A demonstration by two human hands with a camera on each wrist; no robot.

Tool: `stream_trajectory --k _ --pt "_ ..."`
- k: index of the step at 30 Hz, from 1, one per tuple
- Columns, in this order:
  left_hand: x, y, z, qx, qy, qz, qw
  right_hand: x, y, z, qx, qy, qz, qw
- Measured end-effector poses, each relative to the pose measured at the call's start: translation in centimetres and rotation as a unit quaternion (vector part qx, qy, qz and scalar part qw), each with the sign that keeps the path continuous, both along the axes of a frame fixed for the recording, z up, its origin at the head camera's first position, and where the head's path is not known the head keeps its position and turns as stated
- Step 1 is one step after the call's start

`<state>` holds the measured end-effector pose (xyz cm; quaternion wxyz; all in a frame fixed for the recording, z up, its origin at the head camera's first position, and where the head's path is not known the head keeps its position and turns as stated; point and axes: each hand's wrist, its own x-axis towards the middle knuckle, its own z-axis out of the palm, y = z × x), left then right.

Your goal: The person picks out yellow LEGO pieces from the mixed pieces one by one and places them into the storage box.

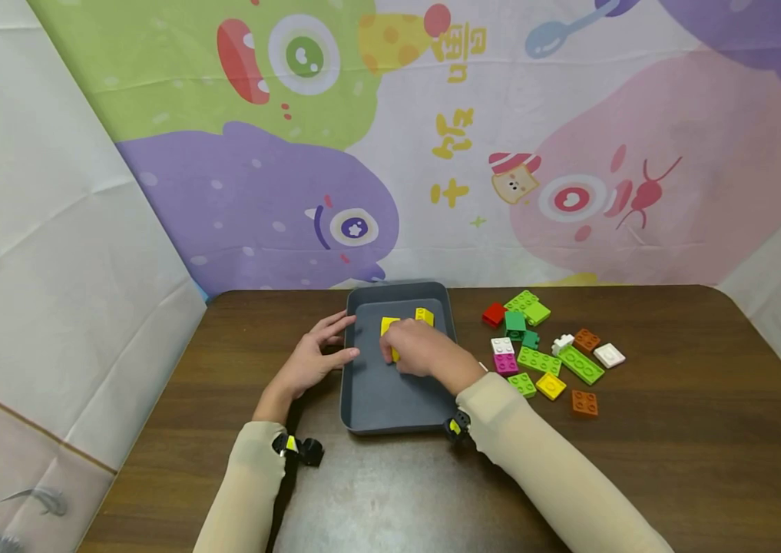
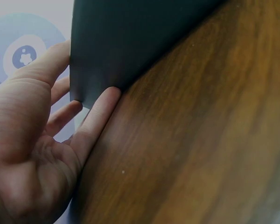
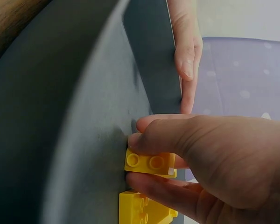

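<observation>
A dark grey tray lies on the table. My right hand reaches into it and pinches a yellow toy brick between thumb and fingers, its studs showing in the right wrist view. Beside that one, a second yellow brick sits in the tray, apart from the left hand and close to the right fingers. My left hand is at the tray's left side with fingers extended, thumb over the rim. In the left wrist view, fingertips touch the tray's outer wall.
Right of the tray, loose bricks are scattered: a red brick, a dark green brick, a magenta brick, a yellow brick, a brown brick, a white piece and several light green ones. A printed cloth hangs behind the table.
</observation>
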<state>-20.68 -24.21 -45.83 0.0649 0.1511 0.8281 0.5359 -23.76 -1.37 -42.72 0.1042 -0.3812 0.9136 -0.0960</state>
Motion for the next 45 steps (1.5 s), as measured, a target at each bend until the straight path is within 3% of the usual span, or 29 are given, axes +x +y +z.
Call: stream_trajectory --k 3,9,13,35,45 --pt "-0.2 -0.1 -0.3 -0.003 -0.002 0.002 1.0000 0.1 0.0 0.0 -0.001 0.001 0.000 1.000" --pt "-1.3 -0.6 -2.4 0.001 0.002 0.011 0.9999 0.3 0.0 0.0 0.000 0.000 -0.006 1.000" --pt "-1.6 -0.8 -3.1 0.002 0.008 0.015 0.9999 0.3 0.0 0.1 -0.001 0.002 -0.007 1.000" --pt "-1.7 -0.8 -3.1 0.011 0.005 0.017 0.9998 0.5 0.0 0.1 0.005 0.019 0.002 1.000" --pt "-1.8 -0.8 -3.1 0.006 0.001 0.018 0.9998 0.6 0.0 0.3 0.017 0.007 0.005 1.000"
